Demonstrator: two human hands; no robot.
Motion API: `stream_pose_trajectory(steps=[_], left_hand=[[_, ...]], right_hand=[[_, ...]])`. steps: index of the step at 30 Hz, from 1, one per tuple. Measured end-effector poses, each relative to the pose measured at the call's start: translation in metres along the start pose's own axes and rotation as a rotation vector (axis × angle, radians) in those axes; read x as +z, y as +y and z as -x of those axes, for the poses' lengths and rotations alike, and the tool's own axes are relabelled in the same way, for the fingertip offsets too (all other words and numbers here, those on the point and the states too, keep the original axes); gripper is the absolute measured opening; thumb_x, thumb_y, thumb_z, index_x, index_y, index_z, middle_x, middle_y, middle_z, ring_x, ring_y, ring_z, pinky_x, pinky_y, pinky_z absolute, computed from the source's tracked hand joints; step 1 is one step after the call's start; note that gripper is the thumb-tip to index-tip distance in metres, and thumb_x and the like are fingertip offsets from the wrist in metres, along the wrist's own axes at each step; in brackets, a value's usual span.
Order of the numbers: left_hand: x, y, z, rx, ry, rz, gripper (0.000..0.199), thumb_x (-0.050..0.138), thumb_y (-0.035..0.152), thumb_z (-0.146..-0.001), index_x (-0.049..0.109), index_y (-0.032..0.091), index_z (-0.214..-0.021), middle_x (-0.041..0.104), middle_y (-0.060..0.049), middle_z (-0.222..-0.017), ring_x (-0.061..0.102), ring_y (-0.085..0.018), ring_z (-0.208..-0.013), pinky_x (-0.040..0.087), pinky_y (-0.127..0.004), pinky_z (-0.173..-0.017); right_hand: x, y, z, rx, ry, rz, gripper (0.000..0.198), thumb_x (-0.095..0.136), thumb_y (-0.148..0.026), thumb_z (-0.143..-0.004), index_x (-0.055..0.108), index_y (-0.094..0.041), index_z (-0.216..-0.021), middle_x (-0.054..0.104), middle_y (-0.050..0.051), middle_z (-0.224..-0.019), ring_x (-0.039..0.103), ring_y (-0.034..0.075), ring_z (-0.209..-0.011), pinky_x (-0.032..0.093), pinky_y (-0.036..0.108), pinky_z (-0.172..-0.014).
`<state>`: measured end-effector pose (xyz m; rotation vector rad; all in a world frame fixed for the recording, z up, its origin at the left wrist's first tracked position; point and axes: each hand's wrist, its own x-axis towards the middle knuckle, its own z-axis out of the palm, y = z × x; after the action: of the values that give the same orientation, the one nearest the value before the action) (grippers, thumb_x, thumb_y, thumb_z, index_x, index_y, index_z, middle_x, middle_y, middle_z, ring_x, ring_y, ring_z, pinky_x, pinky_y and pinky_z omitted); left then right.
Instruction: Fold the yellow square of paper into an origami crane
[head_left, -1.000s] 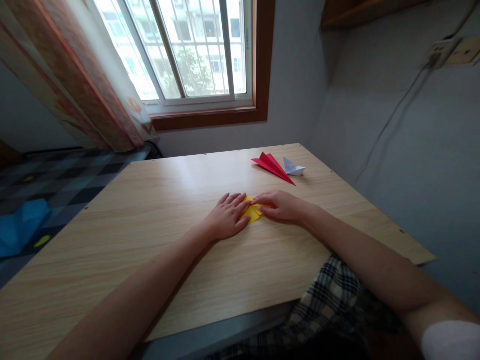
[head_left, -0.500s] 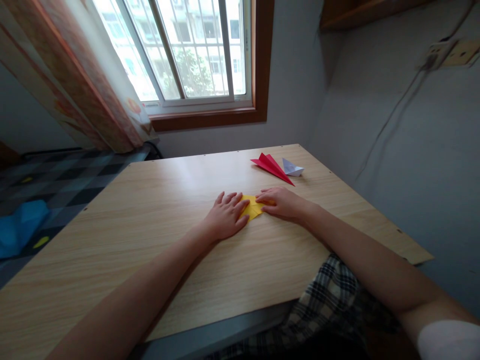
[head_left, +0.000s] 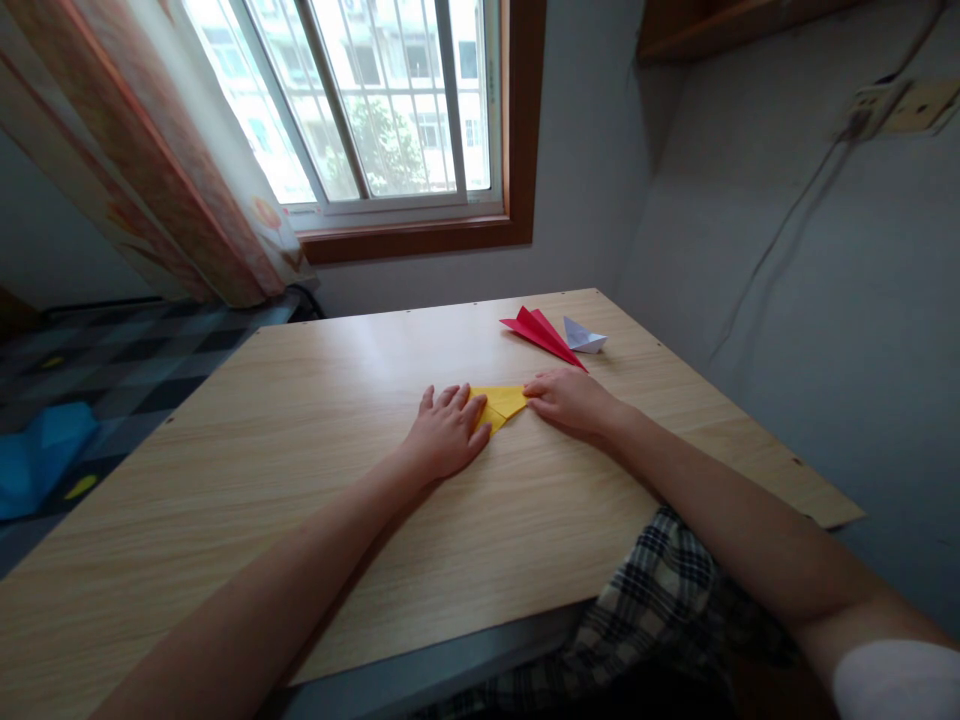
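A folded piece of yellow paper (head_left: pixel 501 402) lies on the wooden table (head_left: pixel 360 400), with crease lines across it. My left hand (head_left: pixel 445 432) rests flat on its left part, fingers spread, and covers that side. At the paper's right corner, my right hand (head_left: pixel 564 400) has its fingers and thumb pressed together on the tip. The middle of the paper shows between the two hands.
Behind my right hand lie a red paper plane (head_left: pixel 541 336) and a small white paper boat (head_left: pixel 585 337). A blue folded paper (head_left: pixel 45 455) sits on the checked cloth (head_left: pixel 150 345) left of the table. The window (head_left: pixel 397 110) is beyond.
My right hand has moved slightly right and now pinches the paper's right corner. The left hand has shifted a little left, and more of the yellow paper shows, drawn to a point at right.
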<state>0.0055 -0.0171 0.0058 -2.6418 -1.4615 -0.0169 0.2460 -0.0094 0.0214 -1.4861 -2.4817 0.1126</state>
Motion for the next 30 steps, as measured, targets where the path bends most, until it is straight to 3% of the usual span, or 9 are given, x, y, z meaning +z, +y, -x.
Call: stream_pose_trajectory(steps=[8, 16, 18, 21, 25, 30], left_hand=[[-0.001, 0.001, 0.0, -0.026, 0.0, 0.033, 0.057, 0.034, 0.047, -0.102, 0.051, 0.016, -0.146, 0.043, -0.018, -0.157, 0.039, -0.035, -0.146, 0.021, -0.063, -0.12], [0.008, -0.007, -0.002, -0.005, 0.012, 0.108, 0.058, 0.034, 0.049, -0.101, 0.051, 0.017, -0.146, 0.043, -0.018, -0.158, 0.037, -0.036, -0.147, 0.022, -0.061, -0.12], [0.011, -0.009, -0.004, -0.008, 0.008, 0.151, 0.058, 0.035, 0.05, -0.1, 0.05, 0.018, -0.146, 0.041, -0.016, -0.159, 0.035, -0.035, -0.148, 0.023, -0.06, -0.12], [0.013, -0.011, -0.006, -0.009, 0.002, 0.192, 0.058, 0.038, 0.052, -0.1, 0.05, 0.02, -0.147, 0.04, -0.014, -0.16, 0.033, -0.035, -0.149, 0.023, -0.06, -0.12], [0.012, -0.013, -0.006, 0.019, -0.009, 0.217, 0.055, 0.037, 0.051, -0.101, 0.051, 0.025, -0.147, 0.04, -0.012, -0.161, 0.032, -0.034, -0.149, 0.022, -0.062, -0.12], [0.01, -0.014, -0.006, 0.034, -0.037, 0.255, 0.052, 0.031, 0.048, -0.103, 0.051, 0.028, -0.147, 0.044, -0.008, -0.159, 0.034, -0.031, -0.149, 0.02, -0.063, -0.12]], right_hand=[[-0.001, 0.002, -0.001, 0.114, 0.017, 0.081, 0.031, 0.05, -0.03, -0.098, 0.08, -0.022, -0.101, 0.079, 0.007, -0.102, 0.069, 0.022, -0.095, 0.043, 0.03, -0.082], [-0.004, 0.003, 0.001, 0.227, 0.056, 0.33, 0.028, 0.054, -0.023, -0.094, 0.079, -0.013, -0.085, 0.077, 0.02, -0.091, 0.07, 0.03, -0.09, 0.043, 0.041, -0.085], [-0.004, 0.003, 0.001, 0.189, 0.12, 0.257, 0.026, 0.055, -0.024, -0.095, 0.079, -0.013, -0.09, 0.077, 0.019, -0.097, 0.069, 0.03, -0.095, 0.044, 0.042, -0.088], [0.001, 0.001, 0.0, -0.006, 0.193, 0.033, 0.023, 0.065, -0.027, -0.092, 0.076, -0.018, -0.109, 0.075, 0.013, -0.114, 0.067, 0.028, -0.108, 0.045, 0.039, -0.095], [0.012, -0.002, -0.002, -0.218, 0.146, -0.1, 0.035, 0.072, -0.023, -0.085, 0.073, -0.019, -0.119, 0.073, 0.01, -0.122, 0.065, 0.025, -0.114, 0.045, 0.038, -0.101], [0.013, -0.003, -0.002, -0.229, 0.102, -0.137, 0.033, 0.073, -0.026, -0.086, 0.074, -0.018, -0.118, 0.076, 0.01, -0.116, 0.068, 0.024, -0.108, 0.048, 0.038, -0.098]])
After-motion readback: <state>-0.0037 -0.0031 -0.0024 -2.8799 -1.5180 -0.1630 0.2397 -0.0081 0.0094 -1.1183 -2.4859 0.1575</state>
